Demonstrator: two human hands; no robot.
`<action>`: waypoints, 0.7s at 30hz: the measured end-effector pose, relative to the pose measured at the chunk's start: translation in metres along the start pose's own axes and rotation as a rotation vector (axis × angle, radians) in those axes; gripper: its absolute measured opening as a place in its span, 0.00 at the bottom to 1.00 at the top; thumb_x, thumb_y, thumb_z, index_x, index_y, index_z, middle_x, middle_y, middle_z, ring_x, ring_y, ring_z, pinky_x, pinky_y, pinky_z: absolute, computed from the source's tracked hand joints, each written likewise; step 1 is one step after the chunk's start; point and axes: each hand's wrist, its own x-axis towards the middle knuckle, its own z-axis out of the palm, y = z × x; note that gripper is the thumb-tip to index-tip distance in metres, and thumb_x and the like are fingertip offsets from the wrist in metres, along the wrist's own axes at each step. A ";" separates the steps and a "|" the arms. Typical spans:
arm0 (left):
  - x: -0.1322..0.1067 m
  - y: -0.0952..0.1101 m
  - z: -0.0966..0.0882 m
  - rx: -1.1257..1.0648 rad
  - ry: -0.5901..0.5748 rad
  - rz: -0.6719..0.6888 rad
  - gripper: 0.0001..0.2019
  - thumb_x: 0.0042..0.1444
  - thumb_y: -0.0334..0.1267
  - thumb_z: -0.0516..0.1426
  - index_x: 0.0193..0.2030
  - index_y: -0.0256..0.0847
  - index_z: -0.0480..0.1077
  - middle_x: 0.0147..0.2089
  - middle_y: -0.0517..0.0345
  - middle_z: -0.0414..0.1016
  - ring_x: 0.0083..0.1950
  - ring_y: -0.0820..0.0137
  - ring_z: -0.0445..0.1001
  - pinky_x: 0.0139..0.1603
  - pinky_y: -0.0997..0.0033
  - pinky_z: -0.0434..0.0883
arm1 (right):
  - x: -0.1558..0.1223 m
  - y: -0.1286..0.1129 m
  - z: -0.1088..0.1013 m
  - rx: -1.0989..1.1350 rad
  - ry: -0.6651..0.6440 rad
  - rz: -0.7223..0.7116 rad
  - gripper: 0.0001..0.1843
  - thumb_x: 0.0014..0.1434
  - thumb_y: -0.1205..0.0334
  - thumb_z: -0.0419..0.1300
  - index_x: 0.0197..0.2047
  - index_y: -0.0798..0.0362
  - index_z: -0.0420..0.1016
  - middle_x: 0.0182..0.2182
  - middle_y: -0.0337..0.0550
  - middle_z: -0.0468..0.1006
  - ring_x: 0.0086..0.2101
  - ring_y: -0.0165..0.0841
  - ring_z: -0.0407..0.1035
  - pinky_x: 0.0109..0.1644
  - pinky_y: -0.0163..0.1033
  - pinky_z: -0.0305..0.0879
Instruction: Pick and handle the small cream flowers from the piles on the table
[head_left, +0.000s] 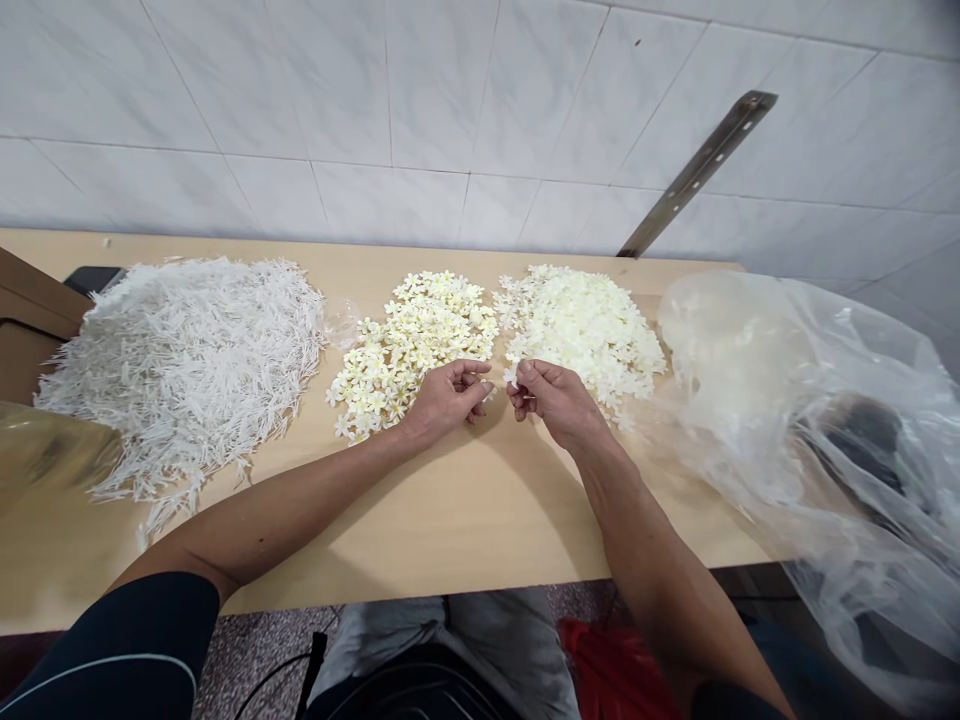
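Observation:
My left hand (448,398) rests on the wooden table (465,510), its fingers curled in a pinch at the near edge of a heap of small white-and-yellow flower pieces (416,340); what it pinches is too small to name. My right hand (551,400) is closed too, pinching a small white flower piece (511,377) between thumb and fingers. It sits at the near left edge of a heap of plain cream-white petal pieces (585,325). The two hands almost touch, fingertip to fingertip.
A big heap of thin white plastic stems (191,355) covers the table's left side. A large clear plastic bag (810,420) bulges at the right end. A brown box (26,310) stands far left. A metal strip (697,170) leans on the tiled wall.

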 end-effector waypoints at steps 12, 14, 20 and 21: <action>0.003 0.004 -0.001 -0.070 -0.013 -0.112 0.16 0.54 0.35 0.69 0.48 0.31 0.79 0.27 0.56 0.79 0.24 0.75 0.74 0.27 0.76 0.70 | 0.001 -0.003 -0.009 -0.108 0.051 -0.060 0.26 0.53 0.36 0.74 0.28 0.53 0.78 0.21 0.37 0.72 0.21 0.28 0.64 0.25 0.36 0.64; 0.003 0.005 -0.001 -0.072 -0.016 -0.125 0.15 0.53 0.36 0.70 0.46 0.31 0.79 0.27 0.56 0.79 0.24 0.75 0.74 0.27 0.76 0.70 | 0.002 -0.002 -0.010 -0.103 0.065 -0.069 0.27 0.55 0.35 0.72 0.27 0.52 0.76 0.21 0.37 0.71 0.20 0.28 0.64 0.24 0.36 0.63; 0.003 0.005 0.000 -0.092 -0.006 -0.136 0.14 0.52 0.38 0.71 0.40 0.33 0.77 0.26 0.55 0.79 0.23 0.75 0.73 0.24 0.77 0.67 | 0.002 -0.004 -0.013 -0.036 0.148 -0.087 0.29 0.58 0.35 0.70 0.24 0.50 0.69 0.22 0.37 0.69 0.20 0.28 0.62 0.23 0.36 0.63; 0.003 0.005 -0.001 -0.097 -0.009 -0.138 0.13 0.52 0.38 0.71 0.40 0.33 0.77 0.27 0.55 0.79 0.24 0.75 0.73 0.24 0.77 0.67 | 0.002 -0.004 -0.014 -0.043 0.166 -0.103 0.29 0.58 0.35 0.69 0.24 0.50 0.69 0.22 0.37 0.69 0.21 0.28 0.62 0.23 0.36 0.63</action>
